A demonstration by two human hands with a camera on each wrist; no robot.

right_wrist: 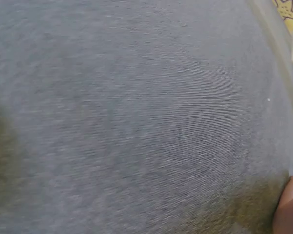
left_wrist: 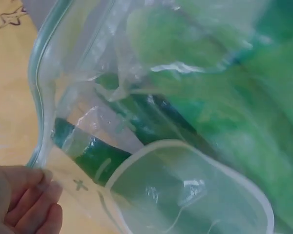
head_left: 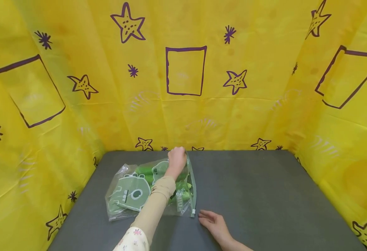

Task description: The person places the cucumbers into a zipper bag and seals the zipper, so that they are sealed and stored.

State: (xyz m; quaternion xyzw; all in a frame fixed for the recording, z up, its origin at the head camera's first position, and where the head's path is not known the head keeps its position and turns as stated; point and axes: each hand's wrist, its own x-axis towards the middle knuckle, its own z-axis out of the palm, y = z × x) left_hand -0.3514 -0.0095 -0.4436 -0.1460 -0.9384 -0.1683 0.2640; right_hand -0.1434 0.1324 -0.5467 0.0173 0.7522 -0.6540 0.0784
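Observation:
A clear zip bag (head_left: pixel 171 209) printed with green cartoon monsters lies on the grey table, its green zip edge (head_left: pixel 194 190) towards the right. Several long green things (head_left: pixel 145 170) show through the plastic. My left hand (head_left: pixel 177 161) pinches the bag's edge at the far corner of the zip side; the left wrist view has the fingers (left_wrist: pixel 34 204) on that rim. Beside the near end of the zip, by its white slider (head_left: pixel 193 211), my right hand (head_left: pixel 215 225) lies with relaxed fingers and holds nothing. Only a bit of it (right_wrist: pixel 289 207) enters the right wrist view.
The grey table (head_left: pixel 249 188) stretches to the right of the bag. Yellow curtains (head_left: pixel 183 118) with purple stars and frames enclose it at the back and both sides.

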